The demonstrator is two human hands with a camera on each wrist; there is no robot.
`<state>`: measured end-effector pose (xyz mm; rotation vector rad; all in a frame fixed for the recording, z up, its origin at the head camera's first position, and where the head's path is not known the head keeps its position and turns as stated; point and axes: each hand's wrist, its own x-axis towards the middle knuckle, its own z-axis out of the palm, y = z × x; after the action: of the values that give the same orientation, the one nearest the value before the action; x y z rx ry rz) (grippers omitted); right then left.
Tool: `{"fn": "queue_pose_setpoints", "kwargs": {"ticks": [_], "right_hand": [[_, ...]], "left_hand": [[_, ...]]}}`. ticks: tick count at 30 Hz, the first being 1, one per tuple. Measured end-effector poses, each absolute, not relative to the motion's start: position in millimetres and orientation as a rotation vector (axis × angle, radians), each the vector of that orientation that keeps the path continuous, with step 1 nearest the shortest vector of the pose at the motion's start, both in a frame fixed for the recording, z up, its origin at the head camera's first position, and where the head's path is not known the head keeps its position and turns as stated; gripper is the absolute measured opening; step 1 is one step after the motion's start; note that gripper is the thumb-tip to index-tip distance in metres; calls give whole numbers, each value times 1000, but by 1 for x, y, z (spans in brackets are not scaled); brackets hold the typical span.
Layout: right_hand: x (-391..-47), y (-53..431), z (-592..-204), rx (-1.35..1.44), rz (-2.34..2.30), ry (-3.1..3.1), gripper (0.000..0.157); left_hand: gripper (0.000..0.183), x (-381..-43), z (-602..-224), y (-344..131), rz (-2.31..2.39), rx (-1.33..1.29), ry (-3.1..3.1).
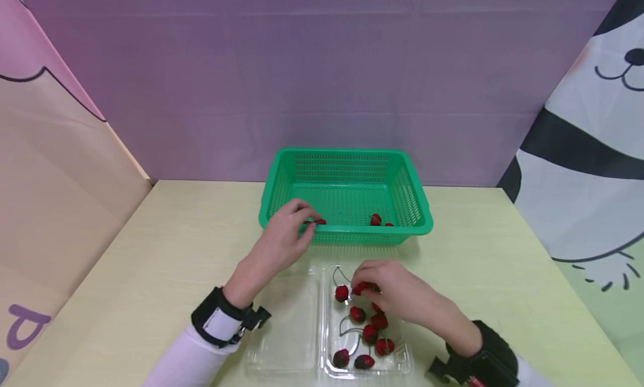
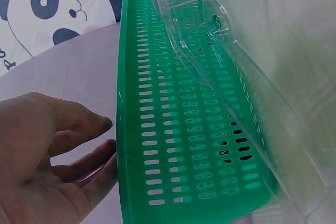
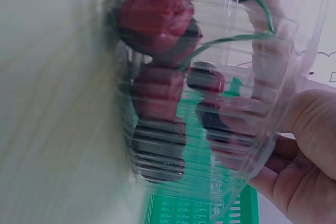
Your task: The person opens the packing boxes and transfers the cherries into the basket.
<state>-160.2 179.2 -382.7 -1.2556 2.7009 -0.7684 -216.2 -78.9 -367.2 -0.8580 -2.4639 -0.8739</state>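
Purple cloth (image 1: 322, 85) hangs across the back of my head view, a panda print (image 1: 578, 157) leans in at the right, and a pale table (image 1: 151, 297) runs underneath. On my feed, 2 bare hands are at work! The right hand (image 1: 394, 289) is down at the far end of the see-through box (image 1: 322, 325), thumb and fingers pinching a cherry (image 1: 359, 288); plastic blurs that grip in the right wrist view. The left hand (image 1: 284, 233) reaches over the near rim of the green basket (image 1: 352, 230), thumb and fingers loosely curved with a gap between them; I see nothing held there, though I can't rule out a thin stem.

How does this fruit handle? I'd call each cherry light and smooth, firm but easily bruised, apt to slip if squeezed off-centre. I'd take it softly round the fattest part, or by a stem (image 3: 247, 36), which looks bendy and could pull loose.

Now the containers! More cherries (image 1: 369, 334) lie scattered in the box's right half, stems crossing, and the left half (image 1: 289, 325) lies flat alongside. Over in the basket, at least 2 cherries (image 1: 375, 219) rest by the front wall toward the right, with more red fruit right at the left fingertips. That box looks thin: I'd expect it to flex if nudged.
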Motion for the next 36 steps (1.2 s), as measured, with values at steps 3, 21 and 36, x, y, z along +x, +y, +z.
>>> {"fn": "queue_pose_setpoints", "kwargs": {"ticks": [3,21,36], "right_hand": [[-161,181,-382,-1266,-776,2706,19],[-167,192,-367,-1401,-978,2850,26],[-177,197,-363,-1484,-1208,3108,35]], "left_hand": [[12,-216,-367,-79,-872,-864,-2461],[12,-215,-366,-77,-864,-894,-2356],[14,-213,-365,-73,-892,-957,-2218]]}}
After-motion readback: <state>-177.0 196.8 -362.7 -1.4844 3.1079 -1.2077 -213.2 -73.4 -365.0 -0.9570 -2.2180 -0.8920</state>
